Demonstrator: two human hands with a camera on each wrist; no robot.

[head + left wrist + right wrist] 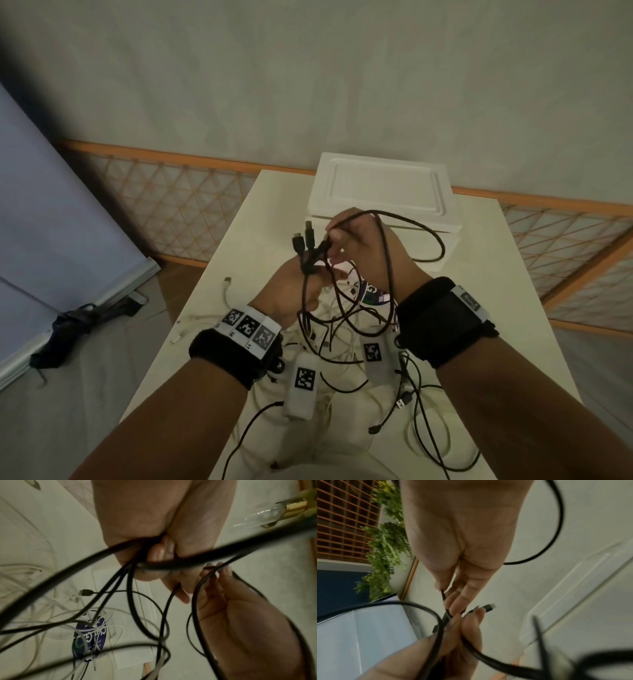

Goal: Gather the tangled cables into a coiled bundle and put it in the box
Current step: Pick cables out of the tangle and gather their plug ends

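My left hand [310, 274] grips a bunch of black cables [308, 253] above the table, their plugs [305, 236] sticking up. In the left wrist view its fingers [157, 553] curl round the strands. My right hand [334, 240] pinches one black cable just right of the bunch, and a loop [435, 240] of it arcs over that hand's back. The right wrist view shows the right fingers [453, 601] on the strand and a plug [489, 606] beside them. More black and white cables [342, 329] hang tangled onto the table. The white box [383, 192] stands behind, lid on.
The white table [246, 219] is narrow, with floor on both sides. Loose white cables [222, 298] lie at its left edge. A round blue label [371, 296] lies under the tangle. An orange lattice rail [178, 192] runs behind.
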